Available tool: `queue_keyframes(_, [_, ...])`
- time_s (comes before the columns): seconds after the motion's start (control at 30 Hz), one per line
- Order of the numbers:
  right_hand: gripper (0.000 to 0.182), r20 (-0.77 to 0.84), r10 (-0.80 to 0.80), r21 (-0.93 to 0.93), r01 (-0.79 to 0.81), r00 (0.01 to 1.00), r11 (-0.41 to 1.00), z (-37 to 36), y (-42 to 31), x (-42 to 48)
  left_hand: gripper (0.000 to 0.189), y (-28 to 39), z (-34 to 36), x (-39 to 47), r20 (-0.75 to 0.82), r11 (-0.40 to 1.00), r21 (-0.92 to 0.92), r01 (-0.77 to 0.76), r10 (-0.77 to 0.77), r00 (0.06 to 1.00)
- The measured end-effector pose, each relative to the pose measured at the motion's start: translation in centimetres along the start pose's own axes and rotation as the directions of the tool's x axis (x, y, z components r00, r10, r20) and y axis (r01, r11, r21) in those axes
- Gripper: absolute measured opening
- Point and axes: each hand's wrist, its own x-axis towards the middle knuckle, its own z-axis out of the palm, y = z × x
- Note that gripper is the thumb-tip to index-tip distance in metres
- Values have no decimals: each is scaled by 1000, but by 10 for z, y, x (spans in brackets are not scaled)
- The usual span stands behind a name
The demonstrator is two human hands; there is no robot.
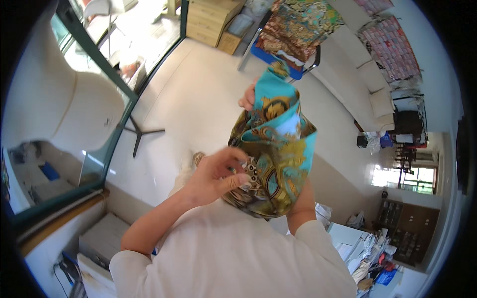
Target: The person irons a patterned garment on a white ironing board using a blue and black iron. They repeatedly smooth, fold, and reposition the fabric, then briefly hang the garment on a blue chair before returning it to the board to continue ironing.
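Note:
A printed satiny cloth (277, 164), turquoise, gold and dark brown, hangs in loose folds in front of my chest. My right hand (248, 97) grips it near its top, with most of the hand and forearm hidden behind the cloth. At the cloth's lower left side is my left hand (223, 173), its fingers curled and the thumb apart from them. The thumb tip lies against a brown spotted part of the cloth. Blur around these fingers hides whether they pinch the fabric.
Ahead, a blue-seated chair (261, 54) carries a heap of patterned fabric (294, 29) beside a pale sofa (346, 67). Wooden drawers (205, 22) stand at the back left, near a glass door's frame (147, 80). A cluttered table (348, 238) is at my right.

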Motion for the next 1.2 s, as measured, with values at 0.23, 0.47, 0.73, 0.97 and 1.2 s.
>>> queue_keyframes(0.23, [17,-362,-480,-913,-200,799,356,78,-59,43,35,51,-33,121,32,758,574,-309,356,934])
queue_keyframes(0.47, [12,-591,-395,-807,-508,704,302,26,-193,21,9,70,-94,218,114,355,889,-289,439,891])
queue_keyframes(0.73, [10,-647,-147,-754,-598,748,272,-81,-321,6,13,156,-86,389,186,248,925,-286,362,914])
queue_keyframes(0.97, [15,-531,-275,-840,-455,802,295,-138,-462,19,20,149,-66,536,165,145,970,-196,197,966])
queue_keyframes(1.2, [28,-581,-339,-813,-549,740,197,-203,-553,25,15,198,-94,644,77,457,874,-166,207,975])
